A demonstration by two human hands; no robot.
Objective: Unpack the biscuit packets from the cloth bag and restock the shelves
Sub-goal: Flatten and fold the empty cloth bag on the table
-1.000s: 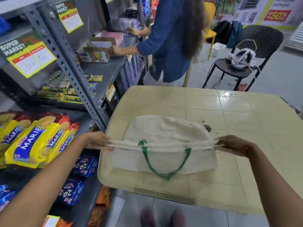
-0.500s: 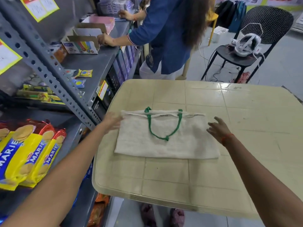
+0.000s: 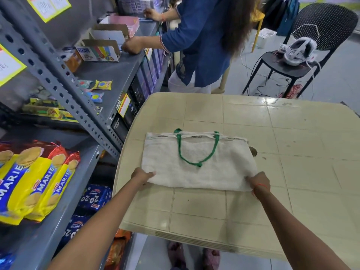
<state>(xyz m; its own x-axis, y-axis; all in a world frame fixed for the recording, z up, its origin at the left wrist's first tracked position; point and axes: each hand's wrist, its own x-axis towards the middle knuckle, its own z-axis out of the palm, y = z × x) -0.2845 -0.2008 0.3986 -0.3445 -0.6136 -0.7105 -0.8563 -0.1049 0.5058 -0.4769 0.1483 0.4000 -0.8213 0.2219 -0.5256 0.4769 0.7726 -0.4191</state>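
A flat white cloth bag (image 3: 198, 164) with green handles (image 3: 196, 147) lies on the beige table (image 3: 292, 162). My left hand (image 3: 141, 176) pinches its near left corner. My right hand (image 3: 259, 182) grips its near right corner. The bag looks empty and flattened. Yellow Marie biscuit packets (image 3: 33, 182) lie in a row on the grey shelf (image 3: 58, 221) to my left. Blue 20-20 biscuit packets (image 3: 93, 199) sit on the shelf below.
A person in a blue top (image 3: 204, 39) stands at the far end of the shelving, hands on cardboard boxes (image 3: 99, 49). A black chair (image 3: 303, 55) with a headset on it stands at the back right. Small sachets (image 3: 101, 85) lie on the middle shelf.
The bag was held stretched by its top edge, then laid flat on the table. Both hands have since moved from its far corners to its near corners and gripped them.
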